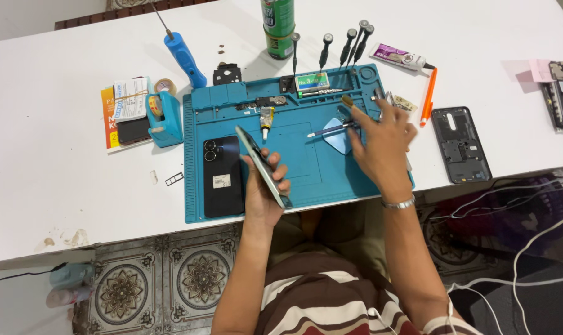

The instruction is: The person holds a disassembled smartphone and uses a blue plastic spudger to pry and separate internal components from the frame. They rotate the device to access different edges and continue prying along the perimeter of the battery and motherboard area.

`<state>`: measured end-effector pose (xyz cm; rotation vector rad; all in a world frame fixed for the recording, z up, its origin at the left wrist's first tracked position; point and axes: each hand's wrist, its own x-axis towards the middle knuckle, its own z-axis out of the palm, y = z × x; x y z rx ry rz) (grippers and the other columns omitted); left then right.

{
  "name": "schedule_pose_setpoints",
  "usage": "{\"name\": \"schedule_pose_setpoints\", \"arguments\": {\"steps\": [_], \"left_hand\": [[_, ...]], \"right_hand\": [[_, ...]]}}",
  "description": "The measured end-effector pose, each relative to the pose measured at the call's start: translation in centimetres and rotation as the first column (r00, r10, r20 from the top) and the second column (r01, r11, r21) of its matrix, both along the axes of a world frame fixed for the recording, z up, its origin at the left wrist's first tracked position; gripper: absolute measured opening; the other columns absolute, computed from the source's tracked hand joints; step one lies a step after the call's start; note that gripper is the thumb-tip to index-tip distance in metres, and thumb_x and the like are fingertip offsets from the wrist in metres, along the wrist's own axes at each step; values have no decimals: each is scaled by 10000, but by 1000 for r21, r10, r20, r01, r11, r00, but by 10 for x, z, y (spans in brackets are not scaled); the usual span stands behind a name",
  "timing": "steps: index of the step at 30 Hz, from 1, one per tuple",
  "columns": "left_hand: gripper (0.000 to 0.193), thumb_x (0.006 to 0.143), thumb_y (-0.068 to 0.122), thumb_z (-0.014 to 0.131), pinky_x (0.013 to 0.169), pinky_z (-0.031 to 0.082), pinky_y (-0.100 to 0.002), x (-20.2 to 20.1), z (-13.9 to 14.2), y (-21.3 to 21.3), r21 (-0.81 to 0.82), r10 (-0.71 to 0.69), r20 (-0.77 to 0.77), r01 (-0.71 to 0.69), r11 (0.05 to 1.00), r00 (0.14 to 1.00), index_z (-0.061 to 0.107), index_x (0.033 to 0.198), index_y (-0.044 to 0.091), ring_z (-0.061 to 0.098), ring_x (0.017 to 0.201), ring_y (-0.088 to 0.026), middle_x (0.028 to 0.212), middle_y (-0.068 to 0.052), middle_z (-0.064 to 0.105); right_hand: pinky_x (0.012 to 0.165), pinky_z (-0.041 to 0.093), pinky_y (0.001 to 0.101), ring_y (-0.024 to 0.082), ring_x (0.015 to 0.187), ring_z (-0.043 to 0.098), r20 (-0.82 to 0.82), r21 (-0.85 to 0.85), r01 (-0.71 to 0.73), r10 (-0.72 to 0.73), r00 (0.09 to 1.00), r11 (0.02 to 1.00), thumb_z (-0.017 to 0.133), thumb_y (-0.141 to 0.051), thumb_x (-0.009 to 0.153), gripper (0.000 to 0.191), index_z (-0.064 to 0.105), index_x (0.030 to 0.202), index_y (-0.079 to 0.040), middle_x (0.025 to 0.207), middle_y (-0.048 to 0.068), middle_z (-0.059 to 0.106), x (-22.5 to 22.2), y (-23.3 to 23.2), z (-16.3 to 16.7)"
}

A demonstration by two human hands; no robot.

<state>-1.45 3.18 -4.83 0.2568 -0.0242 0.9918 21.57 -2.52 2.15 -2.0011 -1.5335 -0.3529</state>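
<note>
Left hand [263, 192] gripping one phone [263, 166], four screwdrivers [343, 46]

Left hand [264, 189] grips phone [263, 166] edge-on, tilted, above blue work mat [294, 155]. Right hand [380, 146] spread over mat's right side, fingertips at thin tool [331, 129] lying across light-blue pick [338, 141]. Black phone back cover [223, 176] flat on mat, left of held phone. Screwdrivers [346, 46] upright along mat's far edge. Orange pen [429, 96] on white table [58, 174].
</note>
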Motion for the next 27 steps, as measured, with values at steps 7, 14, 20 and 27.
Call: {"name": "schedule_pose_setpoints", "arguments": {"steps": [7, 14, 20, 27], "left_hand": [[280, 1066, 272, 642, 967, 558, -417, 5, 3, 0, -36, 136, -363, -159, 987, 922, 583, 1269, 88, 659, 1099, -240, 1256, -78, 628], [364, 1020, 276, 531, 1219, 372, -491, 8, 36, -4, -91, 102, -306, -136, 987, 947, 560, 1308, 56, 537, 1342, -290, 1323, -96, 627], [362, 1059, 336, 499, 1152, 434, -551, 5, 37, -3, -192, 125, -130, -148, 970, 984, 571, 1189, 6, 606, 1119, -293, 1143, -136, 625], [722, 1051, 623, 371, 927, 497, -464, 3, 39, -8, -132, 181, -107, -195, 972, 978, 560, 1348, -7, 584, 954, -281, 1044, -127, 597]], "right_hand": [[1020, 276, 526, 313, 1265, 472, -56, -27, -55, 53, 997, 998, 804, -172, 857, 211, 777, 1064, -205, 1276, 33, 640, -3, 11, -15], [972, 301, 467, 306, 1200, 473, -49, 166, -168, 178, 983, 972, 824, -148, 845, 263, 802, 1100, -206, 1260, 95, 623, -6, 9, -10], [751, 507, 310, 177, 845, 658, -588, 340, -79, 278, 759, 937, 705, -146, 1009, 139, 764, 1116, -81, 955, 54, 706, -10, 10, -6], [822, 566, 325, 193, 874, 700, -841, 523, -179, 472, -263, 833, 626, -136, 1043, 230, 691, 1112, 73, 961, 143, 737, -38, 5, -22]]}}
